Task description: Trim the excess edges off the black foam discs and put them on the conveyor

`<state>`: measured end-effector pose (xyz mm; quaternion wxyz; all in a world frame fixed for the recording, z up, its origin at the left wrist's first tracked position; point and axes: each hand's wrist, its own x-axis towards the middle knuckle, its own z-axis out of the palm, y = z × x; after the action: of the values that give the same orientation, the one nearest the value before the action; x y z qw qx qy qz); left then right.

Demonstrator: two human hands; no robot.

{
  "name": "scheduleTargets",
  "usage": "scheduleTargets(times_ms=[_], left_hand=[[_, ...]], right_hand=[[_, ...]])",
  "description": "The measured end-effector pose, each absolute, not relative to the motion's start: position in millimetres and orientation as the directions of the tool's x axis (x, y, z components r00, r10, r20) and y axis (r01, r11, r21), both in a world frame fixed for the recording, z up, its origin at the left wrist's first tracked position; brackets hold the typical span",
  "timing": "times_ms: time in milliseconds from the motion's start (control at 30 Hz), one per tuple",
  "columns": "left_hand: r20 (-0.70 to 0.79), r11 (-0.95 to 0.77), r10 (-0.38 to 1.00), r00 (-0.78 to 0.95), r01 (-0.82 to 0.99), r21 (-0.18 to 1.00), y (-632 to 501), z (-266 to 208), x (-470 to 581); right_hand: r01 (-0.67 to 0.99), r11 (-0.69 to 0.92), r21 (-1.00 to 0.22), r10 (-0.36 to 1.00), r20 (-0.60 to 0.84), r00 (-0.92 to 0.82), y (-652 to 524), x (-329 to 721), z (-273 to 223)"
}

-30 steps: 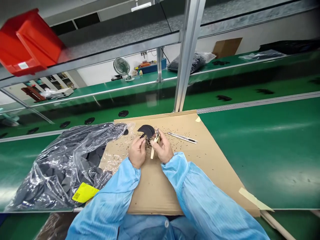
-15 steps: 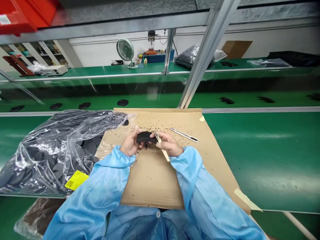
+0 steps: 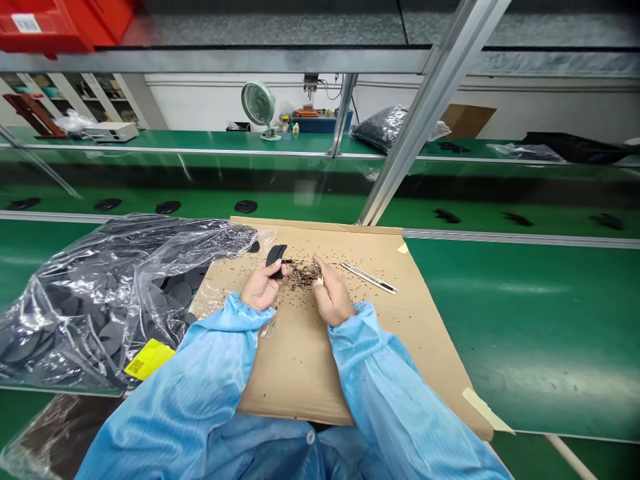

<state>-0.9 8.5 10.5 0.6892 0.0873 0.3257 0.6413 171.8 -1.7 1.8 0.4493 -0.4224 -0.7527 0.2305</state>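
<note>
Curved black pieces (image 3: 275, 255) are being gripped by the fingers of the left hand (image 3: 261, 288) above a cardboard sheet (image 3: 300, 367), while the right hand (image 3: 332, 295) is grasping pliers (image 3: 319, 272). Black scraps (image 3: 301, 275) are lying below, left of a slim utility knife (image 3: 370, 277).

I can read no words or numbers here. To my left, the yellow label (image 3: 150, 359) on the plastic bag (image 3: 107, 293) bears a blurred dark code; the white label (image 3: 26, 24) on the red bin (image 3: 75, 27) is illegible.
</note>
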Motion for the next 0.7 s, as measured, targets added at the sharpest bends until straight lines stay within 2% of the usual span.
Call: scheduleTargets(times_ms=[133, 267, 533, 700], left_hand=[[-0.349, 0.171, 0.937, -0.028, -0.833, 0.526, 5.8, 12.6, 1.5], [-0.343, 0.2, 0.939, 0.002, -0.816, 0.543, 3.3, 15.4, 4.6], [-0.333, 0.217, 0.942, 0.03, -0.813, 0.54, 0.4, 15.8, 7.2], [-0.354, 0.226, 0.934, 0.042, -0.839, 0.495, -0.2, 15.7, 8.7]], right_hand=[[0.612, 0.555, -0.563, 0.816, 0.514, -0.267, -3.9, 167.6, 0.5], [0.691, 0.566, -0.45, 0.789, 0.537, -0.297, 0.3, 169.8, -3.5], [0.727, 0.579, -0.368, 0.775, 0.524, -0.353, 1.5, 170.2, -4.7], [0.769, 0.56, -0.309, 0.776, 0.521, -0.356, 1.1, 169.3, -3.2]])
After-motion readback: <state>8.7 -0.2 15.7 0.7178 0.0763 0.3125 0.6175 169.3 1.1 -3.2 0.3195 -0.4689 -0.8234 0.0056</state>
